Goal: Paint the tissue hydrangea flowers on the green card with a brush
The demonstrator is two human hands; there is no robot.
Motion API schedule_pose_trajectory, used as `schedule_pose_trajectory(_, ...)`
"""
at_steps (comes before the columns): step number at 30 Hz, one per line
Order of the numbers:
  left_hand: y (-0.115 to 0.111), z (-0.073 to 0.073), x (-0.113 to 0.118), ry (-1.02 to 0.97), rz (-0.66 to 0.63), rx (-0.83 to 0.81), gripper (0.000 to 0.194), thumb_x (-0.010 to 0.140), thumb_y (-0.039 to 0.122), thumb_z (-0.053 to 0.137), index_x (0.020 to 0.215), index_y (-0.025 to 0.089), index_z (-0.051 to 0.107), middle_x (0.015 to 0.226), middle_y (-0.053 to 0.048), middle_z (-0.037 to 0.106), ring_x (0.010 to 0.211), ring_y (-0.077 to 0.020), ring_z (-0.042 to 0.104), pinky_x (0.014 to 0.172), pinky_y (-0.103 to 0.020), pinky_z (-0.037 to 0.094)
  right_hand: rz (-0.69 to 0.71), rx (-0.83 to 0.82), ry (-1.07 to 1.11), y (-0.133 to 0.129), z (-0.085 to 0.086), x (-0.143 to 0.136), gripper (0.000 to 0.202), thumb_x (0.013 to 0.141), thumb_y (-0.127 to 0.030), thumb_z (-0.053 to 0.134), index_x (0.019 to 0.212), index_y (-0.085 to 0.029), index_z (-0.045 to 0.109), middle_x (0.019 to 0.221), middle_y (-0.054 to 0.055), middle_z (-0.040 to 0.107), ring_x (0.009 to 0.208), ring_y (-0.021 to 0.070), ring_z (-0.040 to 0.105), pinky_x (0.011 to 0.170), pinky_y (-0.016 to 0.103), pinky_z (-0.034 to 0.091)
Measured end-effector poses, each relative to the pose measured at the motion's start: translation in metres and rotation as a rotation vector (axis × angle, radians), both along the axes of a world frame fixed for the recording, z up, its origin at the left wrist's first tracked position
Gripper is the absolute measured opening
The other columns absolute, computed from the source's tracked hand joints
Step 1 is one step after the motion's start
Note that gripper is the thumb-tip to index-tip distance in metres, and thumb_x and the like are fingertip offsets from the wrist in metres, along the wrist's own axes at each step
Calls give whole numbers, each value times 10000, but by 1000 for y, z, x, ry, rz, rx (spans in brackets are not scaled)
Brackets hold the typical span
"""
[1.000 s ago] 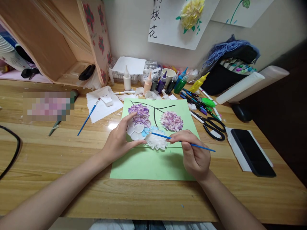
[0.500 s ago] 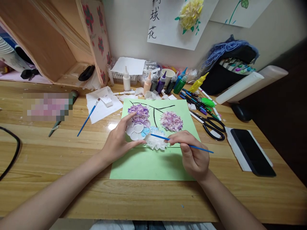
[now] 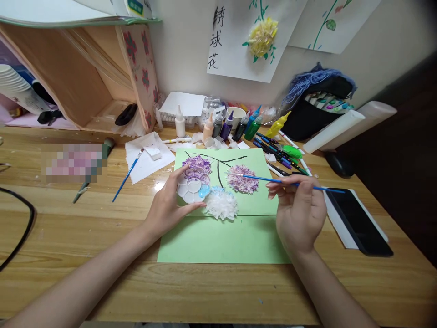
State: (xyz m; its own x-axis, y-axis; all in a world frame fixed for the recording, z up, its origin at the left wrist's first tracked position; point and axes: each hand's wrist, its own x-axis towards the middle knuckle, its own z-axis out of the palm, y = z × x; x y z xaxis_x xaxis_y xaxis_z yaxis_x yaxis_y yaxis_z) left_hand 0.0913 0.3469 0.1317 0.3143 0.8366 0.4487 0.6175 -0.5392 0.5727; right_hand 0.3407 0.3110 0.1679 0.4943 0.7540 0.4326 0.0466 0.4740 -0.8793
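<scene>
My left hand (image 3: 167, 199) grips a white flower-shaped paint palette (image 3: 190, 191) by its edges; light blue and purple paint lie in its wells. Between the fingers of my right hand (image 3: 300, 209) is a thin blue paintbrush (image 3: 262, 178), its tip over the pink-purple paper flower (image 3: 243, 186) on the right. Whether the tip touches that flower I cannot tell. A white paper flower (image 3: 221, 207) with light blue at its top edge sits just right of the palette. The purple flower (image 3: 198, 162) is partly covered by the palette. Black branch lines run across the green paper (image 3: 218, 241).
Several paint bottles (image 3: 226, 126) stand behind the paper. A second brush (image 3: 127, 175) rests on a white napkin (image 3: 160, 166) to the left. Marker pens (image 3: 273, 150) lie at the right, partly over the scissors. A black phone (image 3: 358, 223) lies beyond my right hand.
My right hand has moved right and lifted the brush from the palette's blue paint to over the pink-purple flower. My left hand still holds the palette. The view has tilted up slightly.
</scene>
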Motion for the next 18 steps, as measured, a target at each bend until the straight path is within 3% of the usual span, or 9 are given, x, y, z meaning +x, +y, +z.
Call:
schedule_pose_trajectory(7, -3, 3, 1, 26, -26, -144, 852, 768, 535, 734, 1433, 248, 286, 1443, -144, 508, 1280, -298, 559, 992, -436, 523, 17, -142, 141, 10, -5, 4, 229, 847, -416, 688, 900, -203, 622, 809, 5, 686, 726, 123, 653, 644, 243, 494)
schedule_pose_trajectory(18, -11, 10, 1, 108, -276, -126, 884, 646, 639, 771, 1292, 210, 348, 1220, -142, 622, 1113, -295, 648, 902, -438, 553, 112, -188, 90, 0, -9, -4, 305, 913, -484, 586, 805, -200, 609, 718, -15, 609, 603, 93, 570, 548, 207, 436)
